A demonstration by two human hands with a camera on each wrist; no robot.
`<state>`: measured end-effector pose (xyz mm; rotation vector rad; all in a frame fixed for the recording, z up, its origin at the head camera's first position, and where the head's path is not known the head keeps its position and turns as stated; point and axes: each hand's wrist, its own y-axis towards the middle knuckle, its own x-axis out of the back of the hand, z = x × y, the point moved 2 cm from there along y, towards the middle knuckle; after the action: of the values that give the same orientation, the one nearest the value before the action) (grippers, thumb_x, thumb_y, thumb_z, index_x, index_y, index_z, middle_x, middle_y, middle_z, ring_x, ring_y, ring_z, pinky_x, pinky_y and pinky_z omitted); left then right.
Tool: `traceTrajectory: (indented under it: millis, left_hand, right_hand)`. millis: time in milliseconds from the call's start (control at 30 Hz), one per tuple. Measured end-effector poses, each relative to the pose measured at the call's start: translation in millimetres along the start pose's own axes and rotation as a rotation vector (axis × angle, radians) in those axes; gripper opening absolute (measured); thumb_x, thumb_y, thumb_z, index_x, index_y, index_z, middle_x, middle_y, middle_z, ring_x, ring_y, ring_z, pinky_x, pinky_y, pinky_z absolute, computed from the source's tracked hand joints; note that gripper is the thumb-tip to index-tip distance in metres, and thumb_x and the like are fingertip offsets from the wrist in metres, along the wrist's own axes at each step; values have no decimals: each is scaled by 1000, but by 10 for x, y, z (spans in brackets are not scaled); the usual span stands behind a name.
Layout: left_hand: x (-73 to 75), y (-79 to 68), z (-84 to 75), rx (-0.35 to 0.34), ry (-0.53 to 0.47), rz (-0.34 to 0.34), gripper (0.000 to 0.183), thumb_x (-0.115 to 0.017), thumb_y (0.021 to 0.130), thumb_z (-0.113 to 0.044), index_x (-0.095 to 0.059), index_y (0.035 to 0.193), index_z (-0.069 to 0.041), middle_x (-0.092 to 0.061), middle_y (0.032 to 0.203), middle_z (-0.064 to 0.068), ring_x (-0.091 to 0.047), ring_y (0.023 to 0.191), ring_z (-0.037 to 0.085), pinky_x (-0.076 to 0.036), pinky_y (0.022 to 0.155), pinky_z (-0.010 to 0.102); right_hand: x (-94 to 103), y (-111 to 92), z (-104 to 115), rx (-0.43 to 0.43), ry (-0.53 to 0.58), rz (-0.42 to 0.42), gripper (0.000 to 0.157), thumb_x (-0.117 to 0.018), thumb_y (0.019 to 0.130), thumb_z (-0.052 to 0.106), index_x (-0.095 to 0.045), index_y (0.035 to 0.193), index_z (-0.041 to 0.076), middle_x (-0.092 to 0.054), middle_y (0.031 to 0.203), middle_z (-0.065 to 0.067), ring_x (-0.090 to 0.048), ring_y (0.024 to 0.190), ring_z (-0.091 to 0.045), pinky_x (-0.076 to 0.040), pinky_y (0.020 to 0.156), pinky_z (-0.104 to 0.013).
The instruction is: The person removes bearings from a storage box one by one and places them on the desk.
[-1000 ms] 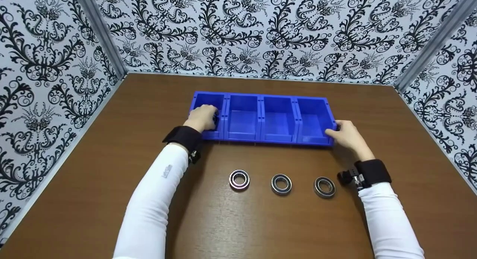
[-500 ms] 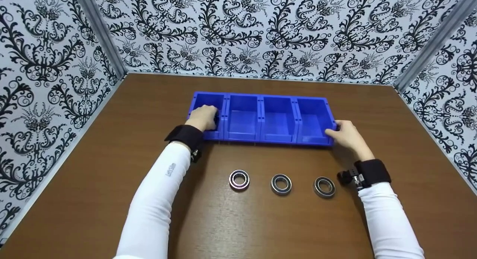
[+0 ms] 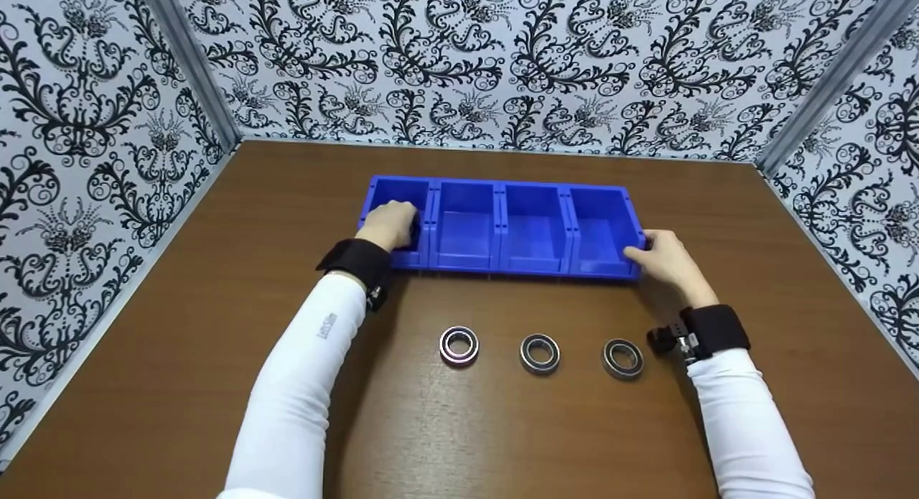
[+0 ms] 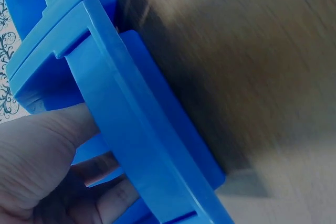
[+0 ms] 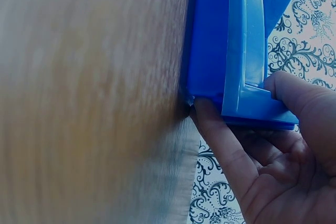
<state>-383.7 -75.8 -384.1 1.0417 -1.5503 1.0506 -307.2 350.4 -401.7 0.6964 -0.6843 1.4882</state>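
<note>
A blue storage bin row (image 3: 463, 263) with several compartments stands toward the back of the table. My left hand (image 3: 390, 222) reaches into its leftmost compartment. In the left wrist view the thumb (image 4: 79, 121) and fingers pass behind the bin's front wall, their tips hidden. Something dark shows beside that hand in the head view; I cannot tell whether the fingers hold it. At the bin's right end, my right hand (image 3: 671, 262) grips the corner, thumb (image 5: 286, 87) over the rim and a finger low against the outside. Three ball bearings, left (image 3: 459, 346), middle (image 3: 540, 354), right (image 3: 622, 360), lie in front.
The brown wooden table (image 3: 502, 441) is bounded by patterned walls (image 3: 467, 68) at the back and both sides. Grey metal posts (image 3: 194, 61) mark the back corners. Black straps with small cameras sit on both wrists.
My left wrist and forearm have shifted slightly right while the hand stays in the leftmost compartment. The right hand keeps its grip, and the whole head view has moved a little.
</note>
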Motion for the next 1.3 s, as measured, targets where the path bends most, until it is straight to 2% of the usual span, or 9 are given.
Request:
traceTrajectory:
  millis: [100,367,700,1000,1300]
  left_hand:
    - [10,-1,-6,1,0,2,22,-60,89,-1,-71,107,1,-70,128,26,-68,119,44,-56,100,57]
    - [17,0,-14,-9,7,-1,24,-59,90,-1,-70,111,2,-69,129,26,-67,119,45,-55,100,57]
    - [64,-95,-15,-41,-11,-22,15,-62,87,0,-69,100,0,-72,122,25,-69,113,43,-57,96,57]
    - [68,-138,-1,-56,0,-7,5,-56,91,0,-60,90,-2,-70,124,26,-68,115,43,-56,96,57]
    - [117,-171,16,-58,-5,-13,16,-59,88,-2,-67,102,-1,-71,122,25,-69,112,43,-56,95,58]
  right_hand:
    - [-5,5,3,0,5,3,45,-59,95,13,-59,128,-18,-74,100,-22,-55,68,2,-46,61,-14]
    - [-6,6,9,-9,5,2,45,-59,95,12,-59,129,-17,-74,98,-20,-56,69,1,-46,62,-15]
    - [-6,17,0,-20,4,17,48,-58,96,14,-56,131,-20,-72,107,-28,-57,70,1,-47,62,-13]
    - [-3,13,3,1,-12,11,48,-58,96,14,-56,132,-18,-72,104,-26,-55,70,-2,-44,62,-16]
    - [-3,19,-1,7,-6,7,47,-59,95,13,-57,130,-19,-73,103,-25,-56,68,0,-45,62,-14]
